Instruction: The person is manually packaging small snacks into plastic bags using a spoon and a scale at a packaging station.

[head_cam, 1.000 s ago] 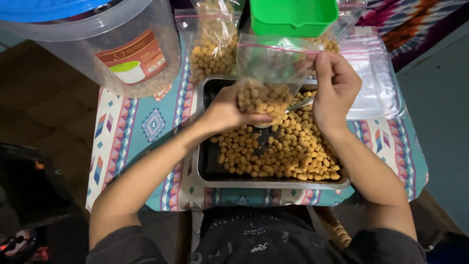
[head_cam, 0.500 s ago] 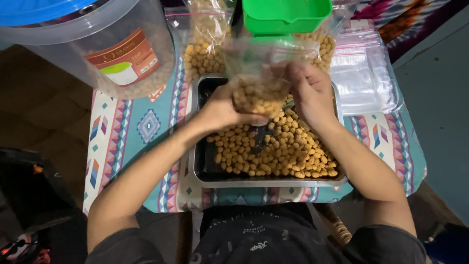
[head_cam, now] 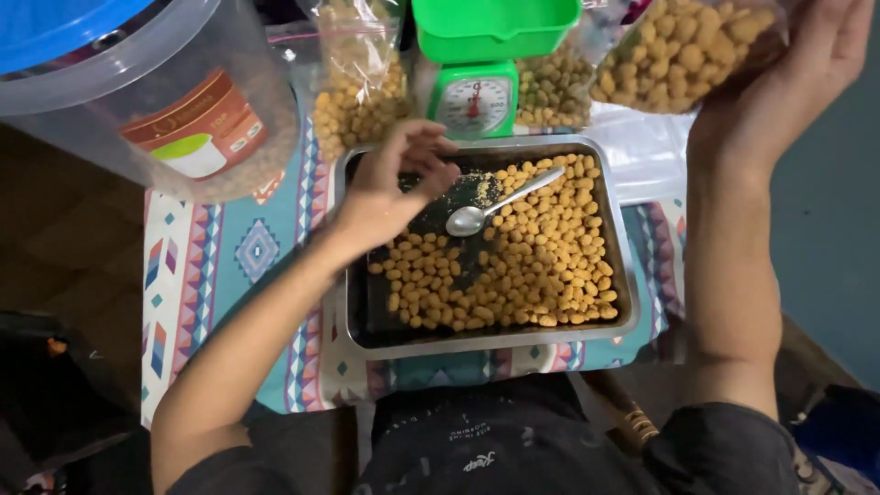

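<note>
Right hand (head_cam: 779,87) up at far right, fingers wrapped round a clear bag of coated nuts (head_cam: 692,50). Left hand (head_cam: 399,188) loosely curled, holding nothing, over the steel tray's (head_cam: 623,316) far-left corner, w/ a spoon (head_cam: 495,206) just right of it on the nuts. Green scale (head_cam: 477,92) beyond tray.

table (head_cam: 229,275): small, patterned cloth in teal, pink, white | floor (head_cam: 64,211): dark brown, possibly tiled | right: grey-blue surface (head_cam: 825,229) | light: dim
</note>
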